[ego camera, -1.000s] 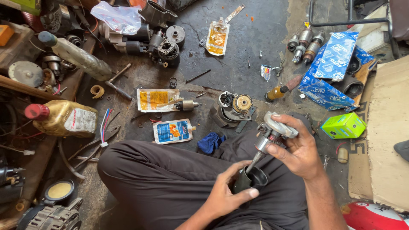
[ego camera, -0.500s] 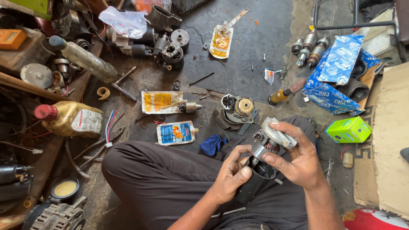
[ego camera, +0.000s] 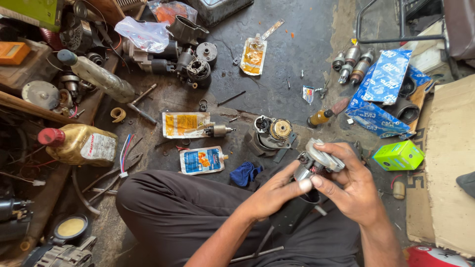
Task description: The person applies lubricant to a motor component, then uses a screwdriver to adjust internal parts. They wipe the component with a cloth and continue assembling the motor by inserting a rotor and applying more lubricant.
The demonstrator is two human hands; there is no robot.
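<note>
Over the lap, both hands' fingers close around a ribbed grey metal motor part (ego camera: 316, 160): left hand (ego camera: 274, 193), right hand (ego camera: 349, 185).

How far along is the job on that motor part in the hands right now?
Done: the grey end piece sits on the black housing. In hand: left hand and right hand grip them together over the lap. Left: another motor unit lies open on the floor.

Dull grey metal motor part (ego camera: 319, 158); rough, stained concrete floor (ego camera: 277, 84).
</note>
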